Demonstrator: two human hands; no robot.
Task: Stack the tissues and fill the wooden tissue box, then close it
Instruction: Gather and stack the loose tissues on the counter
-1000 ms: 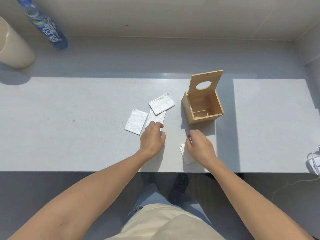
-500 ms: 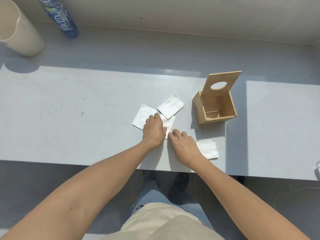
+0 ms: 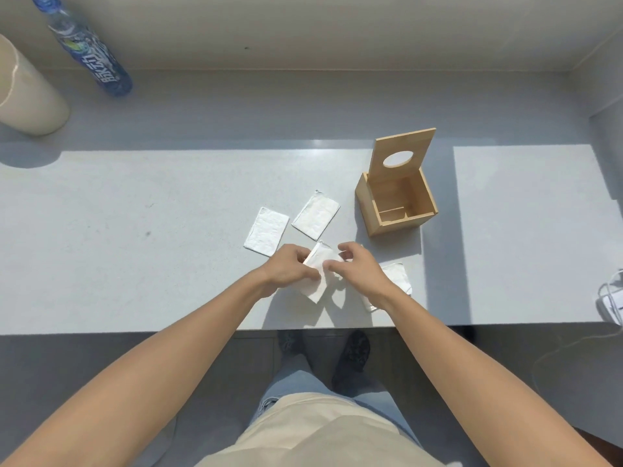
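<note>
The wooden tissue box point(image 3: 367, 210) stands open on the grey table point(image 3: 135, 230), its lid with the round hole point(image 3: 401, 153) tipped up at the back. Nothing shows inside it. Two folded white tissues lie flat left of the box, one point(image 3: 266, 235) further left and one point(image 3: 316, 214) nearer the box. My left hand point(image 3: 290, 271) and my right hand point(image 3: 357, 264) both pinch a third tissue point(image 3: 317, 264), lifted slightly above the table. A fourth tissue point(image 3: 397, 276) lies under my right wrist, partly hidden.
A blue plastic bottle point(image 3: 91, 52) and a cream cylinder point(image 3: 27, 96) stand at the back left. White cables point(image 3: 612, 301) lie at the right edge. The table's front edge runs just below my hands, with my legs and shoes beyond it.
My right hand moved left from the tissue by the front edge and joined my left hand on the middle tissue. That tissue has been pulled toward me and lifted off the table.
</note>
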